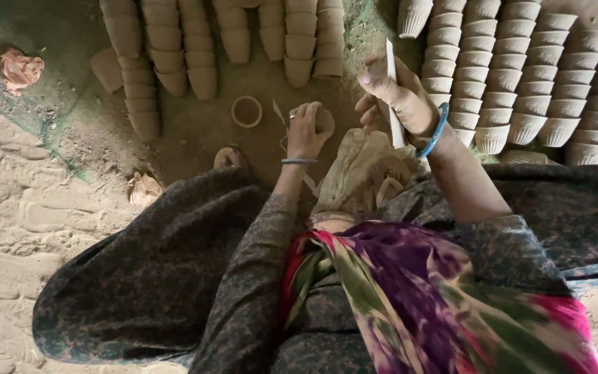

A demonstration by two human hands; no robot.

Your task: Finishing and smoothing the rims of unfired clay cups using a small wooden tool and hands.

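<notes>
Now, notes from the head view, hands first:

Left hand (305,131): closed round a small clay cup (324,119), fingers curled over its side, cup held low in front of the lap, above bare earth.
Left wrist: thin metal bangle (300,161); ring on one finger.
Right hand (394,97): raised, gripping a flat pale strip tool (394,97); strip held nearly upright, upper end showing above the fist, lower end running down past the wrist.
Right wrist: blue bangle (437,131).
Gap between hands: small, the two not touching; tool clear of the cup.
Lap: crumpled beige cloth (354,173) just below both hands, spread over dark patterned clothing; purple, green and pink scarf (410,298) nearer the camera.
Ground just ahead: one clay ring or cup seen mouth-up (246,111), left of the held cup; pale slivers beside it, kind unclear.
Foot: sandal toe (228,158) poking out left of the left forearm.
Left stacks (174,55): rows of nested clay cups lying on their sides, beyond the left hand.
Right stacks (534,83): longer rows of the same cups, ribbed at the base, filling the ground beyond the right hand.
Far left: pinkish rag (21,69) on greenish ground; small crumpled scrap (144,188) near the skirt hem.
Floor (8,221): sandy earth, footprints pressed in.
</notes>
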